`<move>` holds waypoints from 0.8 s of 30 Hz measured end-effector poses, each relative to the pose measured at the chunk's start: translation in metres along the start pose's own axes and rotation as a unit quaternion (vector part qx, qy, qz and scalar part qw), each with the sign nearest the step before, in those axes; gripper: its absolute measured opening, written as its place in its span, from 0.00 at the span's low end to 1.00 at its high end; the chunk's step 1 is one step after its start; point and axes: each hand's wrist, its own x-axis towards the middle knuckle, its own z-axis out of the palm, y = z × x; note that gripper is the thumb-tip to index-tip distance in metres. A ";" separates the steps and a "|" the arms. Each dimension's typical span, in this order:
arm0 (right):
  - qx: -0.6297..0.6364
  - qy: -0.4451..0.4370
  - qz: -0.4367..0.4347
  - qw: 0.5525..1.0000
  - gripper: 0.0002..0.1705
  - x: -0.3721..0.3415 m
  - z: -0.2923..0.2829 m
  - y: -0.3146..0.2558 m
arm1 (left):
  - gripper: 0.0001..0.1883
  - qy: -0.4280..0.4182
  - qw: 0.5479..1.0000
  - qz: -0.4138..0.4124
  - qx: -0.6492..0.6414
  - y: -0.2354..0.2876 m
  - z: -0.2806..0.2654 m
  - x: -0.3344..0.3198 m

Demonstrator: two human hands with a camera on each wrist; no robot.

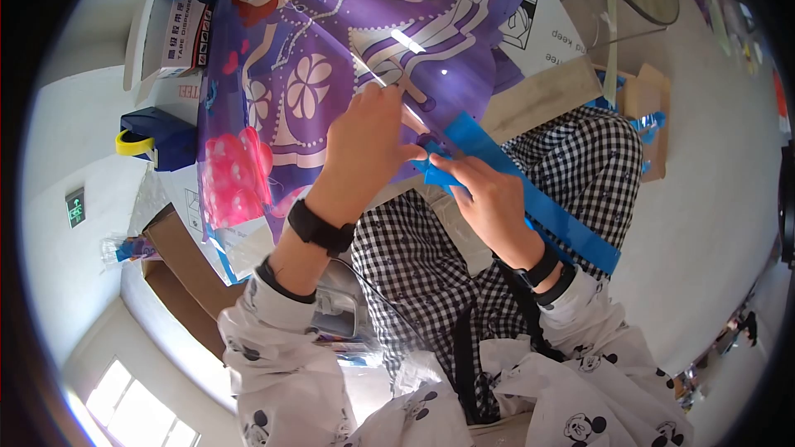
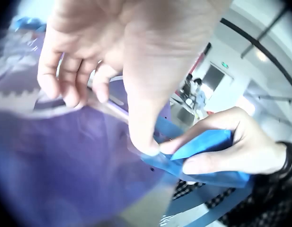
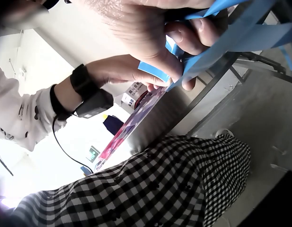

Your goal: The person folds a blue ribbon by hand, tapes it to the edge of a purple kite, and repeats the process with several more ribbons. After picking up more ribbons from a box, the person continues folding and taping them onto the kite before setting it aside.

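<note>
- Blue ribbon [image 1: 571, 228]: at the near right edge of the purple printed sheet [image 1: 310, 108], its long strip slanting past the sheet and over the checked trousers [image 1: 414, 257].
- Right hand [image 1: 494, 203]: nearly closed, thumb and forefinger pinching the folded ribbon.
- Left hand [image 1: 364, 136]: partly open, thumb tip pressing at the ribbon and sheet edge; the other fingers are relaxed, bent and apart from the thumb, over the sheet.
- Edges: the sheet overlies a white printed board [image 1: 538, 45]; beyond its right side runs a bare strip of tabletop [image 1: 538, 103]. Both hands work at this border, above the lap.
- Open room: pale floor [image 1: 683, 265] extends right of the knees, beyond the ribbon's long strip.
- Surface: glossy, with bright reflections; a pink dotted piece [image 1: 236, 178] lies at the sheet's left, near the blue tape dispenser [image 1: 170, 139]. The dispenser carton [image 1: 184, 37] stands farther off.
- Room: white walls, a green sign [image 1: 75, 207], a bright window [image 1: 137, 406] at lower left; an open cardboard box [image 1: 654, 95] at right.
</note>
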 end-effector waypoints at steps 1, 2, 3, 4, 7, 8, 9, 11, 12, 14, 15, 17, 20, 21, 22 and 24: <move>0.004 -0.002 0.003 1.000 0.26 -0.001 -0.001 0.000 | 0.21 0.044 0.996 0.003 -0.079 -0.006 0.007 -0.005; 0.007 -0.007 0.010 1.000 0.26 -0.001 -0.002 -0.001 | 0.20 0.090 0.984 0.006 -0.157 -0.014 0.018 -0.009; 0.008 -0.012 0.017 1.000 0.26 0.000 -0.003 -0.002 | 0.20 0.135 0.963 0.011 -0.233 -0.020 0.028 -0.012; 0.010 -0.018 0.023 1.000 0.25 0.000 -0.005 -0.003 | 0.21 0.154 0.962 0.005 -0.226 -0.021 0.036 -0.015; 0.034 -0.016 0.035 0.999 0.24 0.000 -0.007 -0.005 | 0.24 0.203 0.959 -0.017 -0.195 -0.012 0.046 -0.025; 0.035 -0.028 0.040 0.998 0.24 0.001 -0.010 -0.007 | 0.25 0.212 0.960 -0.028 -0.178 -0.002 0.047 -0.029; 0.037 -0.039 0.045 0.998 0.24 0.001 -0.015 -0.010 | 0.26 0.222 0.961 -0.038 -0.160 0.003 0.046 -0.032; 0.060 -0.045 0.064 0.995 0.22 -0.002 -0.026 -0.016 | 0.29 0.216 0.958 -0.039 -0.184 -0.003 0.054 -0.033; 0.082 -0.041 0.076 0.993 0.22 -0.004 -0.032 -0.019 | 0.30 0.220 0.958 -0.035 -0.183 -0.005 0.055 -0.033; 0.113 -0.017 0.086 0.990 0.20 -0.010 -0.050 -0.023 | 0.30 0.228 0.958 -0.031 -0.173 -0.002 0.053 -0.032; 0.124 0.004 0.086 0.988 0.19 -0.013 -0.063 -0.024 | 0.31 0.231 0.959 -0.031 -0.163 0.000 0.052 -0.032; 0.162 0.055 0.082 0.982 0.18 -0.023 -0.097 -0.023 | 0.30 0.238 0.959 -0.026 -0.149 0.003 0.051 -0.031; 0.262 0.133 0.250 0.923 0.14 -0.054 -0.180 -0.019 | 0.27 0.249 0.954 -0.017 -0.164 -0.006 0.058 -0.030; 0.315 0.178 0.280 0.889 0.15 -0.069 -0.210 -0.014 | 0.26 0.253 0.950 -0.010 -0.182 -0.013 0.061 -0.027; 0.297 0.219 0.273 0.888 0.19 -0.088 -0.237 0.007 | 0.25 0.255 0.946 -0.004 -0.200 -0.017 0.064 -0.025; 0.278 0.288 0.290 0.869 0.23 -0.136 -0.288 0.053 | 0.23 0.265 0.942 0.018 -0.203 -0.022 0.069 -0.023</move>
